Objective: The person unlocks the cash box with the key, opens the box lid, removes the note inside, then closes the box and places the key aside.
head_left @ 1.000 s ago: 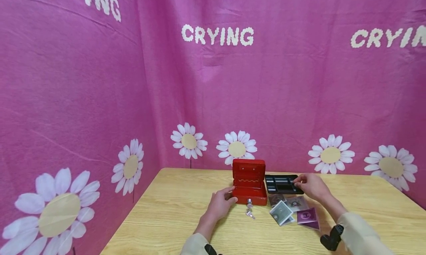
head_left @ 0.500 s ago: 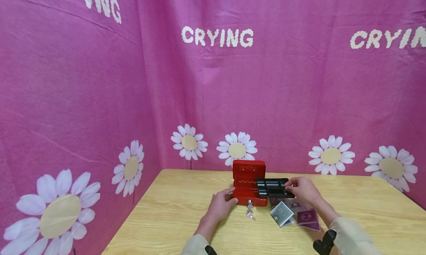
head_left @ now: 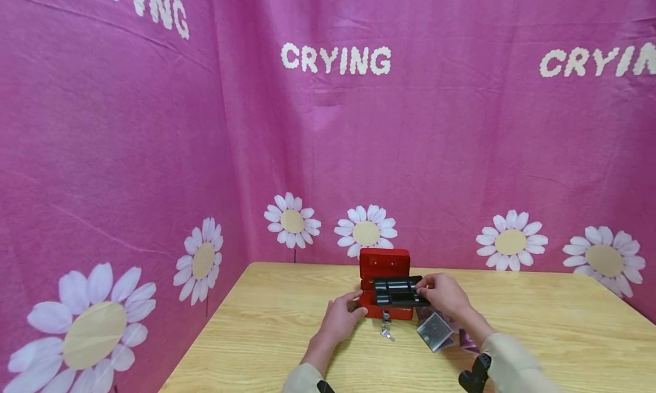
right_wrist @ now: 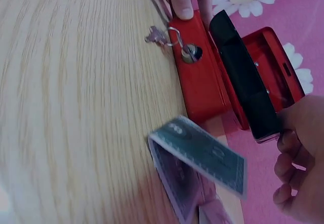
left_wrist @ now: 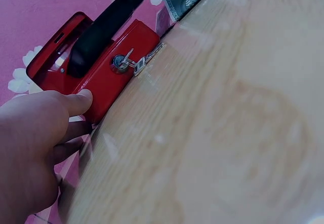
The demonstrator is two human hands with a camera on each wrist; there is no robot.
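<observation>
A red cash box (head_left: 386, 312) stands on the table with its lid (head_left: 384, 262) raised. My left hand (head_left: 339, 319) holds its left end, thumb on the front face in the left wrist view and fingers around the side. With my right hand (head_left: 445, 293) I pinch the right end of a black compartment tray (head_left: 402, 291), which hangs tilted over the open box, its right end sticking out past the wall. A key (left_wrist: 132, 57) sits in the front lock (right_wrist: 192, 53), with more keys dangling from its ring. The box's inside is mostly hidden by the tray.
Folded play banknotes (head_left: 434, 331), greenish and purple, lie on the wooden table (head_left: 277, 324) just right of the box, partly under my right forearm. A pink flowered cloth (head_left: 328, 154) hangs behind the table and along its left.
My right hand has carried the black tray leftward, from the table beside the box to over its opening. The left hand stays at the box's left end.
</observation>
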